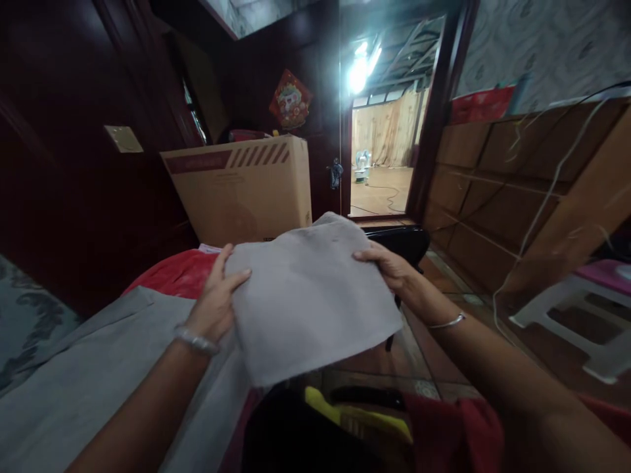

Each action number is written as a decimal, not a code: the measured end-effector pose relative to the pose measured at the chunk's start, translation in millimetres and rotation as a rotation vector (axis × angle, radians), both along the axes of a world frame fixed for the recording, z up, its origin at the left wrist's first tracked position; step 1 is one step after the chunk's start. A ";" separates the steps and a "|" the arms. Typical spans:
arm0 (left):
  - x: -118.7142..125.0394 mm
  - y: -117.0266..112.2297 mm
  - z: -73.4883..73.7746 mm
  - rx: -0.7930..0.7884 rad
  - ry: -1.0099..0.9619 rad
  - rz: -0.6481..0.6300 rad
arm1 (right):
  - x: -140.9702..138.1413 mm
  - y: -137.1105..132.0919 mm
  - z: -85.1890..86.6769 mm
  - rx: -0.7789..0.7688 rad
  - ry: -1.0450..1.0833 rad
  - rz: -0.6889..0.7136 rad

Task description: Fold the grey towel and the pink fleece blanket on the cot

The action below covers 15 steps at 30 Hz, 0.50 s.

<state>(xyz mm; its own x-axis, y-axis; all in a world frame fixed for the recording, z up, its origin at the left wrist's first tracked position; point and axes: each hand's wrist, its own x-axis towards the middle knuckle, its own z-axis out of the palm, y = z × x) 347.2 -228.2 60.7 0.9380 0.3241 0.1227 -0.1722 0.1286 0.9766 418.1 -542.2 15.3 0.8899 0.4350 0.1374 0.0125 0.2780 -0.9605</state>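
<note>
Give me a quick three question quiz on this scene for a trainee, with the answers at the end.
1. True or false: the left hand and the right hand both hold the grey cloth.
2. What stands behind the cloth? A: a cardboard box. B: a bucket. C: a bicycle.
3. Fill in: the white stool is on the person's ____ side.
Key: 1 true; 2 A; 3 right.

Left hand [215, 299], right hand [389, 266], gripping gray cloth [308, 299], possibly folded
</note>
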 end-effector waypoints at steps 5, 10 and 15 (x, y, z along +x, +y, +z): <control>121.2 -89.8 3.8 -0.001 -0.097 -0.214 | 61.8 -102.1 16.4 -0.227 -0.070 -0.304; 207.2 -155.7 -14.6 0.111 -0.049 -0.258 | 121.5 -165.3 6.9 -0.239 0.001 -0.391; 246.7 -177.3 -45.1 0.312 0.033 -0.107 | 159.3 -190.3 -22.0 -0.263 0.131 -0.401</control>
